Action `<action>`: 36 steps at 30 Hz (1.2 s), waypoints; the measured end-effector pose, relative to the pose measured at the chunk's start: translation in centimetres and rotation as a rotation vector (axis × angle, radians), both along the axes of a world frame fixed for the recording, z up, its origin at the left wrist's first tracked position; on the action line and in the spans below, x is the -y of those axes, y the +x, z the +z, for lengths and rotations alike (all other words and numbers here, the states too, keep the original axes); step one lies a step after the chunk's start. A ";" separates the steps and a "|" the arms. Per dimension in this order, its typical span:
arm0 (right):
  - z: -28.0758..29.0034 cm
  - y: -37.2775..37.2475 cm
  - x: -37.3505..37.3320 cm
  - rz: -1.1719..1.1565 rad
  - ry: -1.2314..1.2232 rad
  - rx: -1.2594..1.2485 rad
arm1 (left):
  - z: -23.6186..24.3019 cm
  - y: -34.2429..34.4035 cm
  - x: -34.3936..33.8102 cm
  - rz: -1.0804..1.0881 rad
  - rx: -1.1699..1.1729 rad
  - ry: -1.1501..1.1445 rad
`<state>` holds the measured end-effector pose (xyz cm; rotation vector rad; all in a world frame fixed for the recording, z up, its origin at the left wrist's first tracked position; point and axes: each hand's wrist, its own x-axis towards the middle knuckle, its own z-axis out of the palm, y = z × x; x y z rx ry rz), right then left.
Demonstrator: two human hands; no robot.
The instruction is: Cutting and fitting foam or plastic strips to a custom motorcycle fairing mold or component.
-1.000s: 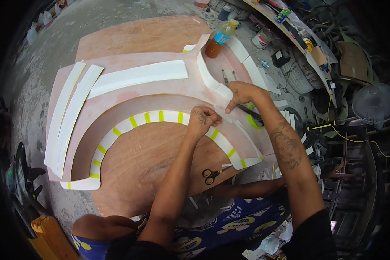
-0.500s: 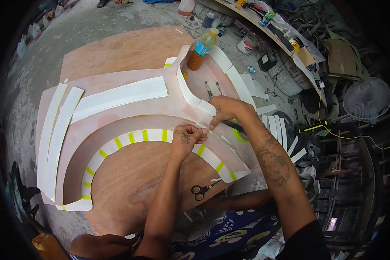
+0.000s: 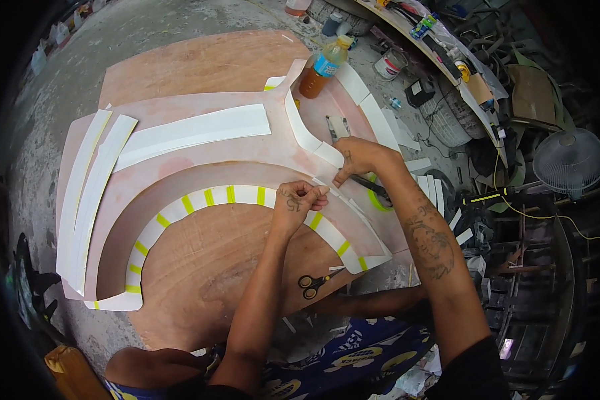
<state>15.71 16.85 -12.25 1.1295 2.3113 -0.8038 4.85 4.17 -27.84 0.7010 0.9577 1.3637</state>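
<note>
A large pinkish curved panel (image 3: 180,150) lies before me, with a white strip edged in yellow-green tape along its inner arch. My left hand (image 3: 301,201) is closed in a pinch at the arch's right upper edge; whatever is between its fingertips is too small to make out. Just right of it, my right hand (image 3: 363,160) is bent over the lower end of a white edging strip (image 3: 306,139), thumb pointing down and the other fingers partly hidden. A dark slim object (image 3: 372,185) shows below this hand, beside a yellow-green tape ring (image 3: 380,200).
Scissors (image 3: 311,285) lie on the plywood board (image 3: 206,280) below the arch. A bottle of amber liquid (image 3: 323,69) stands in the panel's recess. Loose white strips (image 3: 103,183) rest on the panel's left. A fan (image 3: 570,163) and a cluttered bench (image 3: 440,47) are at right.
My view has shifted, so the panel sits slightly higher and farther right. The left fingertips and right thumb look a little farther apart; both hands stay at the same edge.
</note>
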 end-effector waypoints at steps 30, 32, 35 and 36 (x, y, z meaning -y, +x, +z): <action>-0.6 -0.2 -0.6 -0.001 0.106 0.119 | 0.9 -1.0 -1.0 0.131 -0.538 -0.016; -0.3 -0.4 -0.6 -0.020 0.082 0.118 | 1.0 -1.0 -0.9 0.148 -0.483 -0.010; -0.6 0.0 -0.9 0.025 0.082 0.139 | 1.7 -1.1 -0.6 0.145 -0.405 -0.017; -0.8 0.1 -1.0 0.006 0.086 0.140 | 1.9 -1.1 -0.6 0.128 -0.382 -0.031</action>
